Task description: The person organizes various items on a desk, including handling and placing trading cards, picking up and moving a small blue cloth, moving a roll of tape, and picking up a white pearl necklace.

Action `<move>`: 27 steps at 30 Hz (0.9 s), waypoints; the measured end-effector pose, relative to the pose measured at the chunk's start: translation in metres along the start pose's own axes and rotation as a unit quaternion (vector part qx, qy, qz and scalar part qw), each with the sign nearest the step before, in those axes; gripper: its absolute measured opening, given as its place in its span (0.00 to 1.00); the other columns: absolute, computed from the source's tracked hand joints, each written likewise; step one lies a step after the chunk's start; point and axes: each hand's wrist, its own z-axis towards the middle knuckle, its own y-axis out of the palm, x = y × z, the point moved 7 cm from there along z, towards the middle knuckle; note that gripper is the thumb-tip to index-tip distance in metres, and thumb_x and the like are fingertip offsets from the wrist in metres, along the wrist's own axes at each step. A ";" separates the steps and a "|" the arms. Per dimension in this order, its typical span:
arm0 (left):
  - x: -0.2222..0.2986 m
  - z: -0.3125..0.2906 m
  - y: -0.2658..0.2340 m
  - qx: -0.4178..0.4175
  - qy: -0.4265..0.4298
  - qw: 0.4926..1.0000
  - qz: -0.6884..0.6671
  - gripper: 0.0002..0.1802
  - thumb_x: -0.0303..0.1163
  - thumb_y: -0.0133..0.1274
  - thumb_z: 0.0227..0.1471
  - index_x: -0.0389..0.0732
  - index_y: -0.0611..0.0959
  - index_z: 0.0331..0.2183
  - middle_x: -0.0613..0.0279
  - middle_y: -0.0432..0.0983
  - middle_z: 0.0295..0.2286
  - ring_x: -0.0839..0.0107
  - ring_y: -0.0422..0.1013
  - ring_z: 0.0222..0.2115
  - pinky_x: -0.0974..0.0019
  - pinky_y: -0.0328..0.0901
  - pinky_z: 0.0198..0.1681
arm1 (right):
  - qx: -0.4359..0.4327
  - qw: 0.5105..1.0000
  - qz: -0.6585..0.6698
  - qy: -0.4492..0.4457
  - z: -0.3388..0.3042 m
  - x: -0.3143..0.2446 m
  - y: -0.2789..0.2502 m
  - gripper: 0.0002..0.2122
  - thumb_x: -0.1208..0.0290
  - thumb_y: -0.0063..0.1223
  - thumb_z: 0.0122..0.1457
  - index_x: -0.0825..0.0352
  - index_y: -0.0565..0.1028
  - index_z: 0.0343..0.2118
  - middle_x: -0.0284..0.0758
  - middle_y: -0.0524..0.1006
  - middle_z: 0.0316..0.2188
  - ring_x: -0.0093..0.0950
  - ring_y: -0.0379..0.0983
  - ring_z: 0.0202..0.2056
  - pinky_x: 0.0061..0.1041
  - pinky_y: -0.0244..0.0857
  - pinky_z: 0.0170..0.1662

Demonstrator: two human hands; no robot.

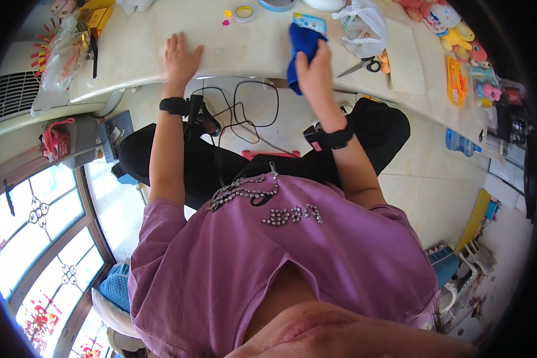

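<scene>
My left hand (pixel 181 59) lies flat on the pale tabletop (pixel 131 45) near its front edge, fingers spread, holding nothing. A blue cloth (pixel 303 45) is gripped in my right hand (pixel 316 71), partly bunched and hanging at the table's edge. Just beyond the cloth is a light blue packet (pixel 310 22), partly covered by it. A pair of scissors (pixel 364 64) with dark handles rests to the right of my right hand. Small yellow and pink pieces (pixel 226 22) and a roll of tape (pixel 243 13) lie farther back between my hands.
A white plastic bag (pixel 364 30) stands at the back right, beside a pale flat sheet (pixel 404 56). Plush toys (pixel 456 37) and an orange plastic item (pixel 457 82) line the right side. Clear plastic wrapping (pixel 62 59) sits at the left end. Black cables (pixel 244 113) loop below the table.
</scene>
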 end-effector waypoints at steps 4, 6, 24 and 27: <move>0.029 -0.001 0.002 0.013 0.028 0.996 -0.079 0.31 0.43 0.54 0.42 0.36 0.69 0.47 0.45 0.60 0.50 0.52 0.54 0.53 0.57 0.51 0.54 | -0.157 0.985 -0.057 0.039 -0.020 -0.022 0.058 0.18 0.66 0.49 0.50 0.71 0.63 0.42 0.51 0.65 0.39 0.45 0.71 0.31 0.38 0.68 0.31; 0.045 0.005 -0.005 0.009 0.019 0.993 -0.112 0.27 0.38 0.54 0.42 0.37 0.71 0.44 0.48 0.62 0.49 0.55 0.57 0.51 0.57 0.52 0.53 | -0.187 0.981 -0.058 0.016 -0.018 -0.035 0.076 0.13 0.67 0.50 0.49 0.70 0.67 0.34 0.48 0.66 0.35 0.42 0.71 0.27 0.36 0.68 0.27; 0.080 0.084 0.025 -0.211 0.140 0.940 -0.229 0.22 0.25 0.54 0.44 0.49 0.74 0.44 0.61 0.67 0.39 0.69 0.69 0.28 0.72 0.65 0.36 | -0.122 0.986 -0.049 -0.104 0.009 -0.075 0.120 0.08 0.67 0.49 0.48 0.66 0.67 0.26 0.39 0.68 0.26 0.33 0.71 0.18 0.30 0.66 0.19; 0.089 0.086 0.028 -0.229 0.146 0.940 -0.205 0.19 0.23 0.53 0.43 0.47 0.75 0.41 0.61 0.66 0.40 0.69 0.68 0.28 0.72 0.65 0.36 | -0.125 0.986 -0.038 -0.107 0.008 -0.071 0.121 0.08 0.66 0.48 0.49 0.66 0.67 0.26 0.39 0.68 0.25 0.32 0.71 0.17 0.29 0.65 0.18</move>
